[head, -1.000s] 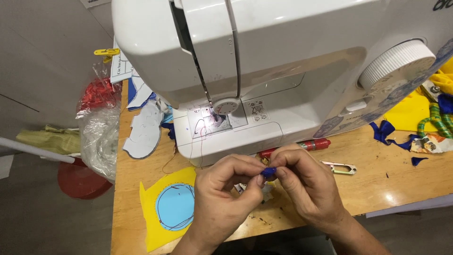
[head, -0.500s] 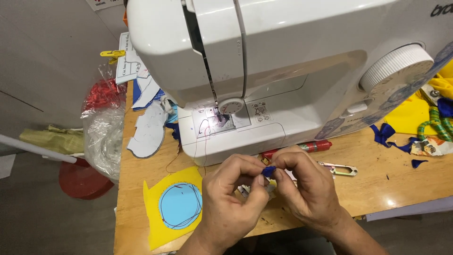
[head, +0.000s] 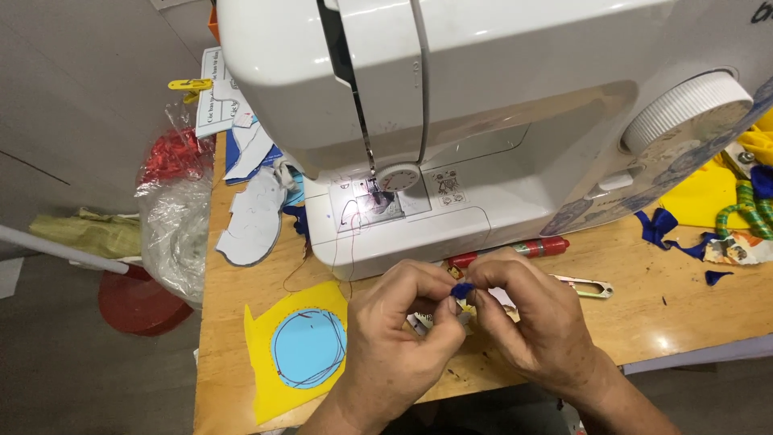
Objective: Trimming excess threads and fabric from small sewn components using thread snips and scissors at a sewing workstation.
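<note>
At my far left a clear crinkled plastic bag [head: 175, 234] hangs off the wooden table [head: 241, 266]. Next lies a yellow felt piece with a stitched blue circle [head: 302, 346]. My left hand [head: 394, 342] and right hand [head: 535, 322] meet, fingertips pinched on a small dark-blue fabric scrap [head: 461, 290], just before the white sewing machine [head: 483, 121].

A pale wooden table [head: 660, 310] carries the work, its front edge catching a soft sheen of overhead light. To its left the floor [head: 48, 379] is plain grey concrete, dim and bare-looking. A grey wall [head: 72, 97] rises behind, and a white bar [head: 60, 250] slants across it.
</note>
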